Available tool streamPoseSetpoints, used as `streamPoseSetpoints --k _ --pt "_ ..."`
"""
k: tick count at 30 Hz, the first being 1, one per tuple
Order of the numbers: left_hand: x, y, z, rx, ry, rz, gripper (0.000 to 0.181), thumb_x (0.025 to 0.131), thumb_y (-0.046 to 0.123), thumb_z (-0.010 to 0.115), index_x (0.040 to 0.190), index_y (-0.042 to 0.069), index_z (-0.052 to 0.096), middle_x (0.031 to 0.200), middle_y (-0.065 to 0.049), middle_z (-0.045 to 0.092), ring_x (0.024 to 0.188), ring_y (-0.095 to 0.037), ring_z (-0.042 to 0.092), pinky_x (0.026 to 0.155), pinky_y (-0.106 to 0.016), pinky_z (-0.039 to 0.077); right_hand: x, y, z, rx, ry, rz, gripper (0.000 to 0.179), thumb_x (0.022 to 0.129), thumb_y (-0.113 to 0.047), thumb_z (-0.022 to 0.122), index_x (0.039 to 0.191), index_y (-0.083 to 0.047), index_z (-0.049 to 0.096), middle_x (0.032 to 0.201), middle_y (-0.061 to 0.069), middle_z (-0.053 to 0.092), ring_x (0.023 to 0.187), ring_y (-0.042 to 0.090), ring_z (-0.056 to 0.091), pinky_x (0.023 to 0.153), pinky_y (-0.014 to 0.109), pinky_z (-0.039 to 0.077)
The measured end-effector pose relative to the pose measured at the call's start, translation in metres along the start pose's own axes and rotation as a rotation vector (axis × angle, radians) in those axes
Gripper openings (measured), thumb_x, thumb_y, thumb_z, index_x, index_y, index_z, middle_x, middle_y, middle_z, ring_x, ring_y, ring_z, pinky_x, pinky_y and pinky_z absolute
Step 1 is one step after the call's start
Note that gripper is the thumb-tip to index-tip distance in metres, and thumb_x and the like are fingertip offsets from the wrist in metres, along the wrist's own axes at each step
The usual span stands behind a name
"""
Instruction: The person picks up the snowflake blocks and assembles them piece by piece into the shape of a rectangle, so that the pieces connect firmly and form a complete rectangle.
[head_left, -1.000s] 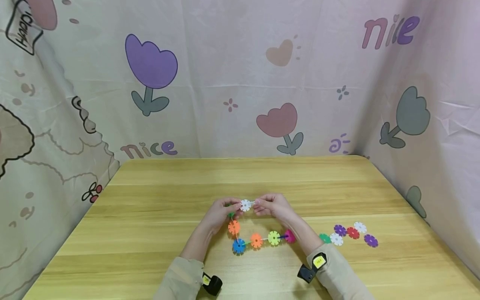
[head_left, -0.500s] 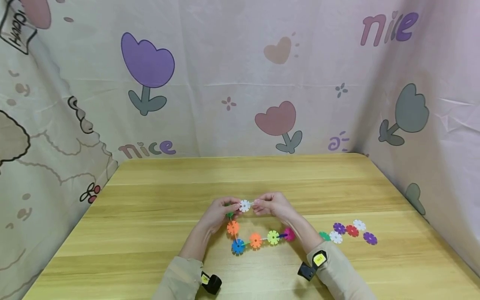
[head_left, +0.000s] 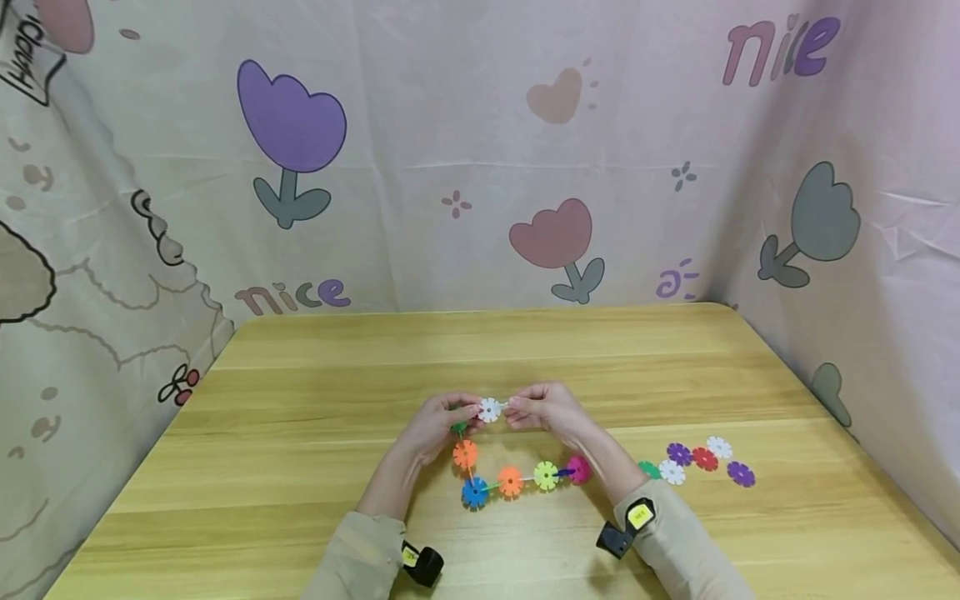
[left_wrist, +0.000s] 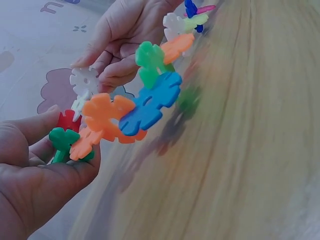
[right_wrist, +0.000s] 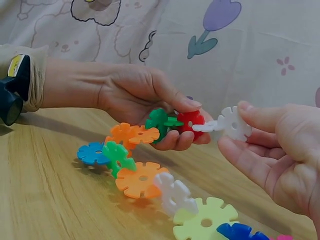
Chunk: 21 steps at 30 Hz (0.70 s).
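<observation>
Disc chain [head_left: 511, 482], gripped at a red disc [right_wrist: 191, 121] by the left hand [head_left: 437, 427] and a white end disc [right_wrist: 234, 124] by the right hand [head_left: 552, 412], curves toward us over the wooden tabletop [head_left: 337, 358], well apart from its far edge. We see smooth, notched flower shapes.

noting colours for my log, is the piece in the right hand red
No, the right wrist view shows the right hand pinching a white disc, while the left hand holds the red disc.
</observation>
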<state>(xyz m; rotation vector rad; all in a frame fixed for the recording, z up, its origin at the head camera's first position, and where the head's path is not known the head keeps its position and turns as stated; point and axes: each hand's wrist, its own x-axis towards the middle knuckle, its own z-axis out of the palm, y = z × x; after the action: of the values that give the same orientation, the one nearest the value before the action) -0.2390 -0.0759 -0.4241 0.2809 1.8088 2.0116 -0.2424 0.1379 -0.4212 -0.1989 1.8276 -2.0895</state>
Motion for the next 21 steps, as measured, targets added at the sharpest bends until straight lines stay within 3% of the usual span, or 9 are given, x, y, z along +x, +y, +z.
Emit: streamPoseSetpoints --k 12,21 --pt "-0.0002 0.0019 -0.0005 0.008 -0.008 0.000 0.024 0.093 0.003 0.052 0.110 -0.013 0.054 0.083 -0.006 0.062 0.075 -0.014 0.060 0.070 -0.026 0.049 -0.0003 -0.0014 0.0036 0.004 -0.004 0.001 0.019 0.087 0.001 0.060 0.099 0.015 0.058 0.086 0.018 0.066 0.074 0.021 0.066 0.078 0.038 0.052" --pt "-0.0008 -0.0007 -0.0030 0.096 0.011 0.008 0.030 0.086 0.007 0.062 0.109 -0.012 0.060 0.086 -0.006 0.065 0.070 -0.016 0.058 0.061 -0.024 0.047 -0.0013 0.0001 0.0027 -0.134 -0.017 0.017 0.027 0.087 -0.008 0.063 0.103 0.014 0.057 0.091 0.020 0.065 0.083 0.030 0.065 0.078 0.037 0.052"
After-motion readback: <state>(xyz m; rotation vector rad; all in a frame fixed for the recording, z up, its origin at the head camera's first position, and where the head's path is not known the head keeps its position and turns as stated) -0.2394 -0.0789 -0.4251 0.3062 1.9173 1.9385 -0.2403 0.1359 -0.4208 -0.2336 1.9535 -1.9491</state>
